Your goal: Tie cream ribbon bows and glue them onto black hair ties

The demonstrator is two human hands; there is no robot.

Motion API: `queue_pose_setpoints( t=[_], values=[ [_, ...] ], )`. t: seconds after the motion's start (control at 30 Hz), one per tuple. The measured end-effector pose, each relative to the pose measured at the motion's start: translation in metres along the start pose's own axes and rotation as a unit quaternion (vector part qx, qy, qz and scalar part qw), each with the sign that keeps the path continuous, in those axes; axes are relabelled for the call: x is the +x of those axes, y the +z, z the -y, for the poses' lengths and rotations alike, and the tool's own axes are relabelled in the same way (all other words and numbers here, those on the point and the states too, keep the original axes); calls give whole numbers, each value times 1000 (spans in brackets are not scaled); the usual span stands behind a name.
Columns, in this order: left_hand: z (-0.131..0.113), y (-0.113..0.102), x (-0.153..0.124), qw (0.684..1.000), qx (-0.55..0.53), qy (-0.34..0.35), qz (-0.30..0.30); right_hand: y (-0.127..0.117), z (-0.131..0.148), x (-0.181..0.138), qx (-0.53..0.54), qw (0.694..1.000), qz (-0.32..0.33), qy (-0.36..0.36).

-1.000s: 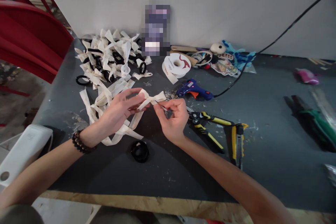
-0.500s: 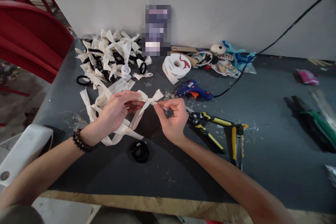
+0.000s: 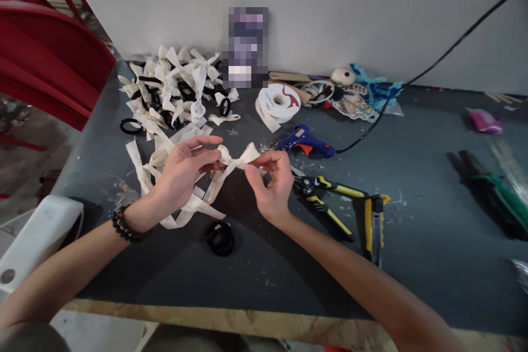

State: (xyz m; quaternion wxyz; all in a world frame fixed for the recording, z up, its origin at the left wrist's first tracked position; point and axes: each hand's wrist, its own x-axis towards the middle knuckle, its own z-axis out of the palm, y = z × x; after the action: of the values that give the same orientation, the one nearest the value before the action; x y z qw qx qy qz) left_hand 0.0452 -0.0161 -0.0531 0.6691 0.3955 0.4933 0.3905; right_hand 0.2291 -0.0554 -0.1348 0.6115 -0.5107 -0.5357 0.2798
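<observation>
Both hands hold a small cream ribbon bow (image 3: 236, 158) just above the dark table (image 3: 416, 231). My left hand (image 3: 183, 171) pinches its left loop and knot, with a bead bracelet on that wrist. My right hand (image 3: 271, 184) pinches the bow's right loop between thumb and forefinger. Loose cream ribbon strips (image 3: 165, 176) lie under my left hand. A black hair tie (image 3: 220, 238) rests on the table just below the hands.
A pile of finished cream bows with black hair ties (image 3: 173, 93) sits at the back left, a ribbon spool (image 3: 279, 101) beside it. A blue glue gun (image 3: 305, 143) with its black cord, yellow-handled pliers (image 3: 325, 198) and a yellow utility knife (image 3: 373, 225) lie to the right.
My right hand has moved up from the bow's tail to grip its right loop. My left fingers have shifted on the knot, and the bow now sits more level.
</observation>
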Motion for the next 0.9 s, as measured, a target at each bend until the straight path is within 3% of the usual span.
queue_pose_setpoints(
  t=[0.1, 0.2, 0.27, 0.33, 0.57, 0.77, 0.9],
  values=[
    [3, -1, -2, 979, 172, 113, 9, -5, -1, 1, -1, 1000, -5, -31],
    [6, -1, -4, 898, 373, 234, -8, -9, 1, 2, -20, 998, 17, -62],
    [8, 0, -5, 858, 436, 271, -11, -9, 5, 3, -42, 996, 63, -52],
    [12, 1, -6, 848, 452, 278, 1, -8, 10, 4, -78, 992, 90, -43],
    [12, 7, -11, 886, 406, 224, -1, -2, 11, 5, -139, 980, 111, -85],
    [9, 8, -12, 927, 334, 172, -9, -2, 8, 5, -134, 986, 72, -69],
    [8, 6, -9, 943, 294, 154, 9, -4, 8, 6, -117, 988, 89, -54]
  ],
)
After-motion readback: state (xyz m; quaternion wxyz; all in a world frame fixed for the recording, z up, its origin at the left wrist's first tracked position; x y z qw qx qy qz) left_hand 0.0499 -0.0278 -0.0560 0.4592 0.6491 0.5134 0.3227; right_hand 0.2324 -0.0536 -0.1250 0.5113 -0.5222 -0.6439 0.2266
